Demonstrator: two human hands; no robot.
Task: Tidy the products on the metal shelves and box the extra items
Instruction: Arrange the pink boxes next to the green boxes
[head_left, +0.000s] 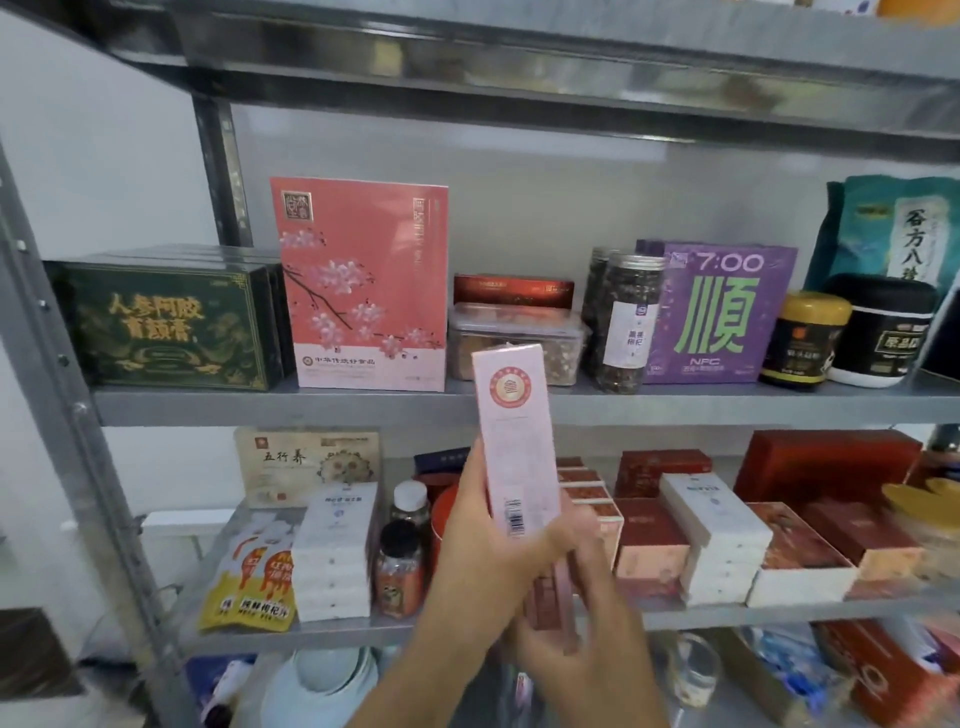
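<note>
A slim, glossy pink carton (515, 441) is being held upright in front of the grey metal shelves (727, 406), long axis vertical, barcode end down, the left hand (480, 545) curled round its lower part. Just below, a darker red box (545, 597) is being gripped by the right hand (584, 642).

I'm looking at what reads as a shop stockroom or small health-food store. Bare metal shelving (675, 408) stands against a plain white wall (104, 156), every level packed with sealed retail goods. The middle shelf shows a green gift box (166, 325), a pink blossom-printed box (363, 280), a jar of dried flowers (628, 322) and a purple carton (722, 312) marked 7:00, printed fronts outward. Below sit stacked white boxes (335, 556) and red boxes (652, 540), several copies of each.
</note>
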